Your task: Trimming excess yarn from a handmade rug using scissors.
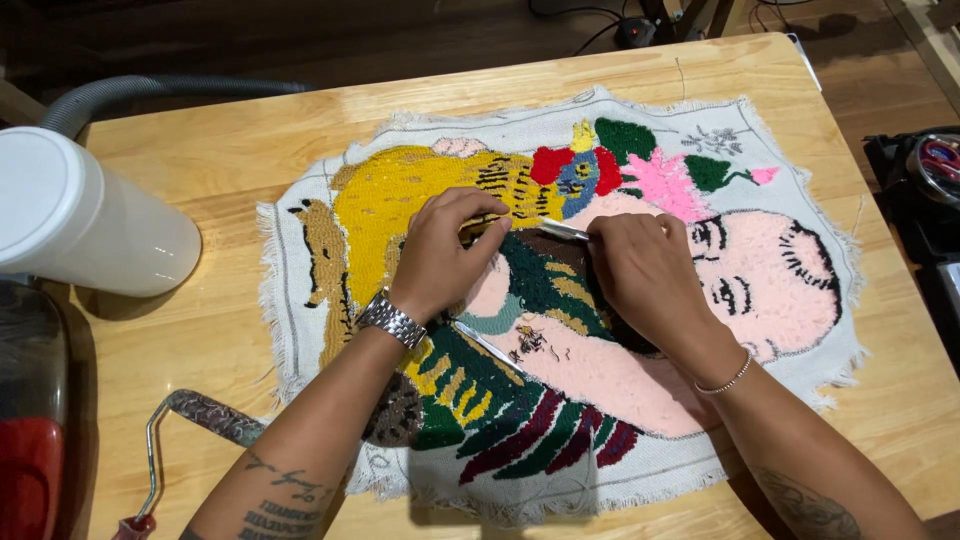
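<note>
The tufted rug point(560, 300) lies flat at the centre of the desk point(200, 170). The step in hand appears to be trimming pile at the rug's middle. The right hand point(645, 270) grips a slim metal tool point(563, 230); the left hand point(445, 250) pinches yarn beside its tip. The next cut likely calls for steady yarn tension. Left of the rug, a white canister point(85, 215) lies closed, contents hidden.

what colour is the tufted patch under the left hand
Mustard yellow patch, by the left hand; head view.
</note>
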